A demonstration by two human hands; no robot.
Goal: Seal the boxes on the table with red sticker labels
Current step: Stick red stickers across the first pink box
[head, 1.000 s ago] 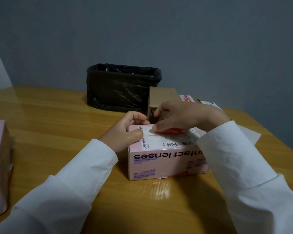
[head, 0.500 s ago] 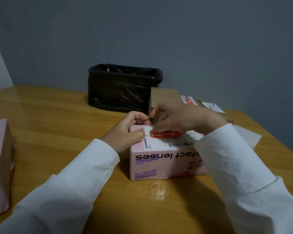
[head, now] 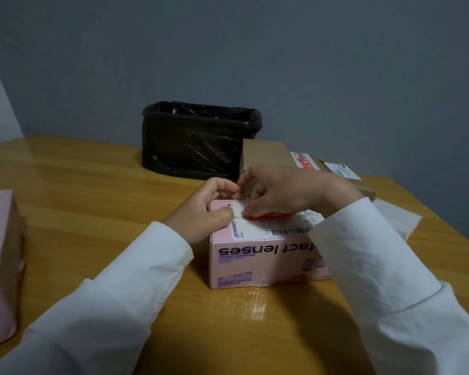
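Note:
A pink box point(head: 255, 263) printed "contact lenses" stands on the wooden table point(head: 92, 201) in front of me, with a white shipping label on its top. My left hand point(head: 209, 209) grips the box's top left corner, thumb on the lid. A red sticker label point(head: 268, 217) lies across the top seam. My right hand point(head: 284, 193) bends over it, fingertips pressing its left end onto the lid. Most of the sticker's right part is hidden under that hand.
A black bin lined with a plastic bag point(head: 198, 142) stands at the back. Brown cardboard boxes point(head: 266, 155) sit behind the pink box, one with a red label point(head: 305, 161). Another pink box point(head: 0, 263) is at the left edge. White backing paper point(head: 395, 220) lies right.
My right hand has lowered onto the red sticker again, covering more of it than half a second ago. The left hand and the box stayed in place.

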